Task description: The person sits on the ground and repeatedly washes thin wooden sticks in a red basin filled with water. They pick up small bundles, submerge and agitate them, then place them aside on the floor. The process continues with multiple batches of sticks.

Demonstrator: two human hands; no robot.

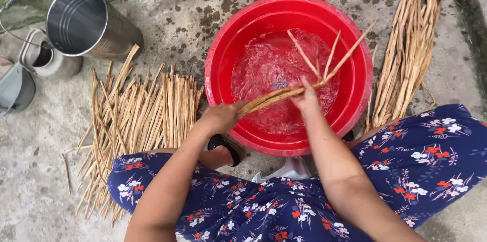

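Observation:
A red plastic basin point(223, 54) holds rippling water. Over it I hold a small bundle of tan dried stalks point(332, 62), its loose ends fanning out up and to the right. My left hand point(223, 116) is closed around the bundle's near end at the basin's front rim. My right hand point(306, 95) grips the same bundle a little further along, above the water.
A pile of dried stalks point(137, 120) lies on the concrete to the left, another pile point(408, 49) to the right of the basin. A tall steel pot point(89, 21) and a small metal kettle point(43, 57) stand at upper left. My knees in blue flowered cloth point(421, 161) fill the foreground.

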